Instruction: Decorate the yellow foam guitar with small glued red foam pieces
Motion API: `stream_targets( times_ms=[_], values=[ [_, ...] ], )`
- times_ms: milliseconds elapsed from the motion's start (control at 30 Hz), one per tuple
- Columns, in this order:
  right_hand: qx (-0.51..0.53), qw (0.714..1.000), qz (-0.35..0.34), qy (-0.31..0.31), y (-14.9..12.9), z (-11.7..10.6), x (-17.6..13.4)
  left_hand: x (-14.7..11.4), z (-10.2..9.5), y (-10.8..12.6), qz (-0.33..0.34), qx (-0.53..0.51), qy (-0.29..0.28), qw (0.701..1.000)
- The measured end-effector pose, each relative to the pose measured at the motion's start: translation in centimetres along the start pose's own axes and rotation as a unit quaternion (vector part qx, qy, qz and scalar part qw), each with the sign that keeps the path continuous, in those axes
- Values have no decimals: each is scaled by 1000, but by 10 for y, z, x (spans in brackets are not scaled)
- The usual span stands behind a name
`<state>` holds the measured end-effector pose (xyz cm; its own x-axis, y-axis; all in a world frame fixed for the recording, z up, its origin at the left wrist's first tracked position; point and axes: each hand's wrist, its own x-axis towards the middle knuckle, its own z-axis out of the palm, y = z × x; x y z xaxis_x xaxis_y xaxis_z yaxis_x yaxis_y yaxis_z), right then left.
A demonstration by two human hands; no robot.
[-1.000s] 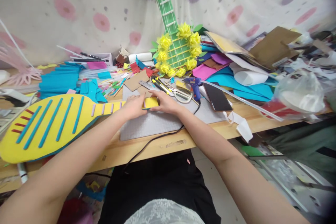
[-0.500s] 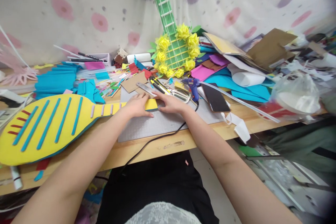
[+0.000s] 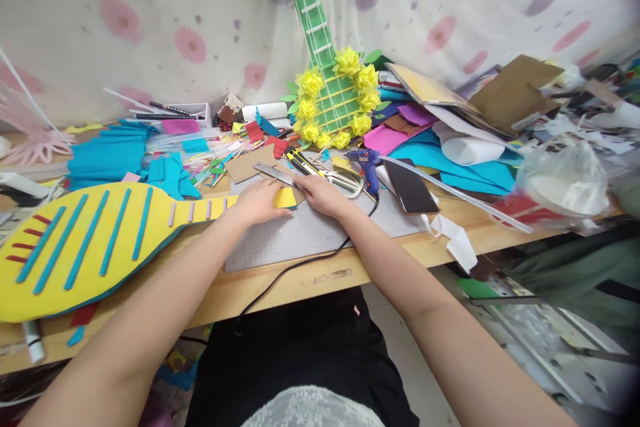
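Note:
A yellow craft lute [image 3: 103, 247] with blue strips across its round body lies on the left, its thin neck pointing right. My left hand [image 3: 260, 202] is closed over the neck near its end, and the yellow tip shows past my fingers. My right hand [image 3: 320, 195] is just to the right of the tip, with its fingers closed at the near end of a metal ruler [image 3: 273, 173]. The fingertips are partly hidden. Brown cardboard [image 3: 247, 165] lies beside the ruler. Under both hands is a grey cutting mat [image 3: 280, 240].
Behind my hands are a yellow utility knife [image 3: 300, 161], scissors [image 3: 350, 183] and a blue glue gun [image 3: 369, 168]. A phone [image 3: 413, 188] lies to the right. A green paper guitar [image 3: 330, 103] with yellow flowers leans at the back. A black cord [image 3: 290, 270] crosses the table's front.
The lute has slid slightly left with my left hand. The ruler has shifted a little left and nearer, my right hand now at its end; the cardboard has moved slightly.

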<state>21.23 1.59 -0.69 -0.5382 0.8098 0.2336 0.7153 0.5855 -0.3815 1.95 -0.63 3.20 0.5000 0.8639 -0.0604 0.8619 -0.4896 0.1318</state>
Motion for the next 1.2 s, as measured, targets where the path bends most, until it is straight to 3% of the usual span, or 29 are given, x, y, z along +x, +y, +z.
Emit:
stream_targets(
  times_ms=[267, 533, 700, 800, 900, 1000, 1100, 1200],
  values=[
    [-96, 994, 32, 43, 0, 10, 9, 3, -3, 11, -20, 58, -53, 997],
    [-139, 985, 69, 77, -2, 9, 9, -10, -17, -17, -9, 59, -119, 991],
    [-135, 981, 100, 101, 2, 8, 7, -14, -24, -29, -17, 21, -125, 992],
    [-106, 984, 79, 120, -2, 5, 6, -13, -26, -29, -37, 16, -93, 995],
    [-52, 995, 58, 66, -13, 1, 10, -9, -26, -28, -76, 24, -72, 994],
    [-32, 998, 57, -2, -25, -1, 17, -3, -26, -28, -106, 33, -104, 988],
    [-51, 995, 72, -54, -35, -5, 23, 4, -26, -30, -98, 28, -133, 986],
    [-74, 988, 114, -79, -39, -9, 22, 12, -24, -33, -61, -9, -127, 990]
  ],
)
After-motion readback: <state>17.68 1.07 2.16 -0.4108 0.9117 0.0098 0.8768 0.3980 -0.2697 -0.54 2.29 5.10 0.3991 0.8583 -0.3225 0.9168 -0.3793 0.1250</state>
